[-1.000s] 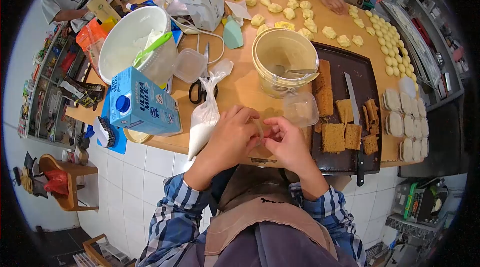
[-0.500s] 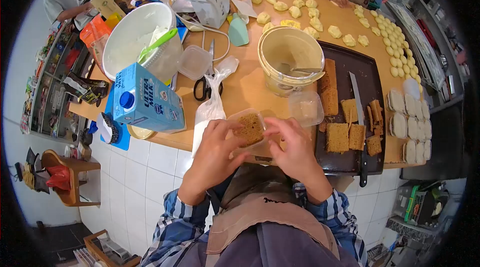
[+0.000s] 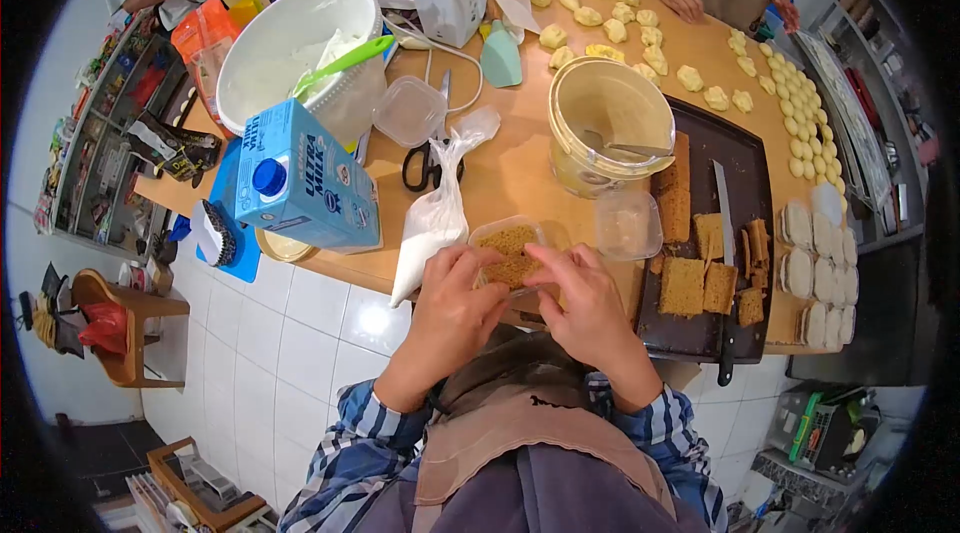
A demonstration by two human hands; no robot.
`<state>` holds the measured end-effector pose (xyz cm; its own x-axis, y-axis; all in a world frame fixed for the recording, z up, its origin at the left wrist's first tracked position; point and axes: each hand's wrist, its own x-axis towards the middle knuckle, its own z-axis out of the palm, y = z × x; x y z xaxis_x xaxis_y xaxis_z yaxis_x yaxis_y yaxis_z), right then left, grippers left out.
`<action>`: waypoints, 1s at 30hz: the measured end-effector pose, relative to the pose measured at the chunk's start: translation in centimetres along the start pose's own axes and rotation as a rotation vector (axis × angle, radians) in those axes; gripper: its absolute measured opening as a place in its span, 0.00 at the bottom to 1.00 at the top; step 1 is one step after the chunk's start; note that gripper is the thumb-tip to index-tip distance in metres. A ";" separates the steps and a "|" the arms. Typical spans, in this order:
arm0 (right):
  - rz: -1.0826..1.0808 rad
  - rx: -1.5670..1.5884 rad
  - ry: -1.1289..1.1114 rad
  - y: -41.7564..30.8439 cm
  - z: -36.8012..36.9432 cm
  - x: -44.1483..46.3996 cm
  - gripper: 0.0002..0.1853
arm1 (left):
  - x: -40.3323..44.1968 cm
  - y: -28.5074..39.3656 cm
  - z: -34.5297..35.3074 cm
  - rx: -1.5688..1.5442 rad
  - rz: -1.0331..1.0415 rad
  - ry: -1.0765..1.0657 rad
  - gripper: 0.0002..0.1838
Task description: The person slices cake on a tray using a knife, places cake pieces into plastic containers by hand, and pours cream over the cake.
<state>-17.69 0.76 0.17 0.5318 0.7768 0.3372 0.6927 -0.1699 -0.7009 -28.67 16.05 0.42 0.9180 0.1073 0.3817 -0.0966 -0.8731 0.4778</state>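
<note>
A small clear plastic container (image 3: 535, 231) at the table's front edge has brown sponge cake (image 3: 508, 237) in it. My left hand (image 3: 455, 308) grips the container's left side, its fingers curled over the rim. From the right, my right hand (image 3: 585, 308) reaches in, with bent fingertips pressed on the cake; its thumb is partly hidden. To the right, more cake slabs and offcuts (image 3: 682, 286) lie on a dark baking tray (image 3: 655, 323), beside a long black-handled knife (image 3: 727, 333). A filled piping bag (image 3: 435, 223) rests just left of my left hand.
A cream bucket (image 3: 600, 148) and another clear container (image 3: 628, 225) stand ahead. At left are a milk carton (image 3: 320, 193), a white bowl (image 3: 240, 68) and scissors (image 3: 425, 170). Dough pieces (image 3: 655, 58) cover the far table. Another person's hand (image 3: 682, 3) rests there.
My right hand has moved inward, its fingertips now over the cake in the container. The whole view has shifted slightly; my left hand keeps its hold on the container.
</note>
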 end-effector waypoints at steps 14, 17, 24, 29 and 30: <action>-0.055 -0.122 -0.006 -0.2 0.6 0.0 0.27 | -0.4 -0.2 -0.1 -0.054 -0.052 0.048 0.13; -0.068 -0.139 -0.009 -0.1 0.7 0.0 0.26 | -0.4 -0.3 0.0 -0.037 -0.048 0.035 0.13; -0.091 -0.172 -0.008 -0.3 0.6 0.1 0.27 | -0.1 -0.1 -0.4 0.000 -0.030 -0.005 0.13; -0.095 -0.176 -0.048 -0.4 0.8 0.1 0.27 | -0.2 -0.2 0.0 -0.042 -0.052 0.005 0.14; -0.093 -0.181 -0.061 -0.3 0.8 0.1 0.27 | -0.2 -0.3 0.1 -0.036 -0.037 0.007 0.14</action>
<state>-18.26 1.40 -0.05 0.4347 0.8285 0.3531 0.8166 -0.1973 -0.5424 -28.82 16.21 0.08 0.9184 0.1430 0.3688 -0.0761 -0.8510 0.5196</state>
